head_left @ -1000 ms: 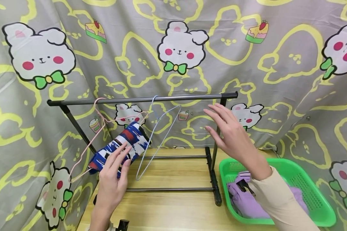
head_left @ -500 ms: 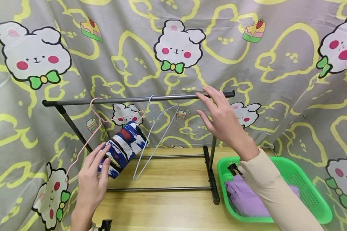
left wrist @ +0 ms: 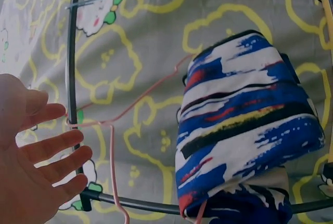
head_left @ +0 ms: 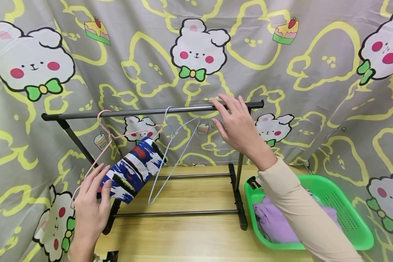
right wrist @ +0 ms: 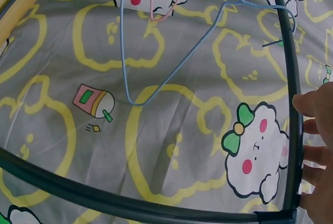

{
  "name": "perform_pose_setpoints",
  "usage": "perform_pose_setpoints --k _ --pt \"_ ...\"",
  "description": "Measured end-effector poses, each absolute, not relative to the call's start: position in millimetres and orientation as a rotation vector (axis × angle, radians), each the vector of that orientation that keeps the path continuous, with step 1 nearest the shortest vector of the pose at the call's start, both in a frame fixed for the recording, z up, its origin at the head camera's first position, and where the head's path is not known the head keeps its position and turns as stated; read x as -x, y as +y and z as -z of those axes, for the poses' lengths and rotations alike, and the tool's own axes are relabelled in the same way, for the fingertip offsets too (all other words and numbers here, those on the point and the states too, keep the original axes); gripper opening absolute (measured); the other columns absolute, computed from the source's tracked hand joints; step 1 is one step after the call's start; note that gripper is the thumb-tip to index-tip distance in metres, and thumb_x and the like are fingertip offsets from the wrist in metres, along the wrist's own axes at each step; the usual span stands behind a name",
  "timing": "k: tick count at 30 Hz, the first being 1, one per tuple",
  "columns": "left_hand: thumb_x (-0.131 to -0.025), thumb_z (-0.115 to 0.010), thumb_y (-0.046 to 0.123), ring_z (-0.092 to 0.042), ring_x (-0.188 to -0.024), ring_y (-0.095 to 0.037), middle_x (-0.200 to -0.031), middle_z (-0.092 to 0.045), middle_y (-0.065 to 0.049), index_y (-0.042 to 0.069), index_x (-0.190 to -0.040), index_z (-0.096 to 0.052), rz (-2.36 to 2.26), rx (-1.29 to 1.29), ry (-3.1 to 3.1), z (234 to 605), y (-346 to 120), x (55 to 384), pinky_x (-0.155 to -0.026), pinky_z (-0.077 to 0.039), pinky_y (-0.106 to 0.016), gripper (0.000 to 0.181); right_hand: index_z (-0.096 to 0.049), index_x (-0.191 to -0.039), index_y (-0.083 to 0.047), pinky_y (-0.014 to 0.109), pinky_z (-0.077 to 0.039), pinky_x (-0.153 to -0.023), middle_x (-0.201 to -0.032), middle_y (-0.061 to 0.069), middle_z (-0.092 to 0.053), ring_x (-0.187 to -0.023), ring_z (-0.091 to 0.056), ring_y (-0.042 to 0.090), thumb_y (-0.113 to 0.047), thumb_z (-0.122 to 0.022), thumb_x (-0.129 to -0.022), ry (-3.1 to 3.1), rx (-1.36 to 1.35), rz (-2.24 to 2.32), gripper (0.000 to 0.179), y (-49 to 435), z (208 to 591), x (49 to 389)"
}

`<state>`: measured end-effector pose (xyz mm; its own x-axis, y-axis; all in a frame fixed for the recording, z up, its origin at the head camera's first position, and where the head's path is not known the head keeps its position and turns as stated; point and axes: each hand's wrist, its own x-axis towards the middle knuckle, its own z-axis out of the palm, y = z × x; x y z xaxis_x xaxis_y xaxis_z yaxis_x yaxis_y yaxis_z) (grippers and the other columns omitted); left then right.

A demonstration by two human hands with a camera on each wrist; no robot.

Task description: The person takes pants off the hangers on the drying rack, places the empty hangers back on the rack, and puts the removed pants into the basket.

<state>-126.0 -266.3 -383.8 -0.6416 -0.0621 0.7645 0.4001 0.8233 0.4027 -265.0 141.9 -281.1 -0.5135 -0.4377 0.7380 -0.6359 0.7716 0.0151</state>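
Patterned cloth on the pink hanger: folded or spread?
Folded: the patterned cloth hangs as a compact bundle over the pink hanger, whose wire shows beyond both ends.

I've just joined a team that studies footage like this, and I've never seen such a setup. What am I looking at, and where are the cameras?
There is no machine here, just a person's bare hands. The wide picture comes from a camera on the head, looking forward and down; the other two come from cameras worn on the wrists.

On the wood-patterned surface stand a dark rack and, to its right, a green basket with purple clothing inside. A pink hanger, carrying a patterned cloth, and a bare blue hanger hang from the rack.

Neither hand plainly holds anything. The left hand is open near the cloth; the right hand is at the rack's top rail, with its fingers extended.
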Motion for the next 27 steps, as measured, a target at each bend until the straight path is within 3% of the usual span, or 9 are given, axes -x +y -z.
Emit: perform_pose_setpoints --k 2,4,9,13,19,27 --pt "-0.101 -0.061 0.003 -0.053 -0.129 -0.043 -0.148 -0.055 -0.012 0.01 -0.142 -0.062 0.711 0.23 -2.171 384 -270 127 -0.109 -0.036 -0.026 0.041 -0.051 -0.15 -0.008 0.056 -0.014 -0.123 -0.15 0.019 -0.049 -0.139 -0.044 0.037 -0.024 -0.06 -0.104 -2.191 -0.789 -0.333 0.049 140 283 266" --pt "-0.101 -0.062 0.003 -0.051 -0.131 -0.045 -0.148 -0.055 -0.013 0.009 -0.142 -0.062 0.709 0.225 -2.171 383 -273 129 -0.113 -0.036 -0.039 0.041 -0.054 -0.148 -0.009 0.056 -0.015 -0.123 -0.146 0.017 -0.054 -0.137 -0.047 0.036 -0.023 -0.061 -0.104 -2.172 -0.78 -0.351 0.047 139 285 268" --pt "-0.101 -0.061 0.004 -0.05 -0.13 -0.047 -0.147 -0.055 -0.014 0.007 -0.141 -0.062 0.708 0.216 -2.164 379 -283 134 -0.112 -0.037 -0.057 0.04 -0.059 -0.144 -0.012 0.053 -0.017 -0.123 -0.136 0.016 -0.061 -0.129 -0.052 0.036 -0.017 -0.056 -0.106 -2.109 -0.764 -0.46 0.038 136 289 272" --pt "-0.1 -0.063 0.002 -0.05 -0.129 -0.049 -0.147 -0.056 -0.016 0.006 -0.14 -0.062 0.706 0.206 -2.158 379 -291 138 -0.112 -0.036 -0.057 0.04 -0.062 -0.142 -0.013 0.051 -0.018 -0.123 -0.132 0.015 -0.063 -0.126 -0.053 0.037 -0.008 -0.05 -0.107 -2.088 -0.746 -0.522 0.037 132 292 275" --pt "-0.1 -0.063 0.005 -0.048 -0.134 -0.047 -0.149 -0.054 -0.015 0.009 -0.142 -0.061 0.711 0.183 -2.176 380 -297 143 -0.115 -0.033 -0.055 0.042 -0.069 -0.133 -0.011 0.052 -0.023 -0.12 -0.124 0.012 -0.068 -0.12 -0.057 0.032 0.007 -0.054 -0.101 -2.02 -0.689 -0.635 0.04 130 295 279" --pt "-0.101 -0.062 0.005 -0.046 -0.133 -0.05 -0.149 -0.053 -0.019 0.007 -0.142 -0.061 0.716 0.141 -2.183 381 -299 147 -0.114 -0.029 -0.064 0.041 -0.075 -0.124 -0.01 0.049 -0.034 -0.11 -0.114 0.009 -0.072 -0.109 -0.061 0.029 0.008 -0.056 -0.099 -1.908 -0.665 -0.685 0.036 126 298 285"
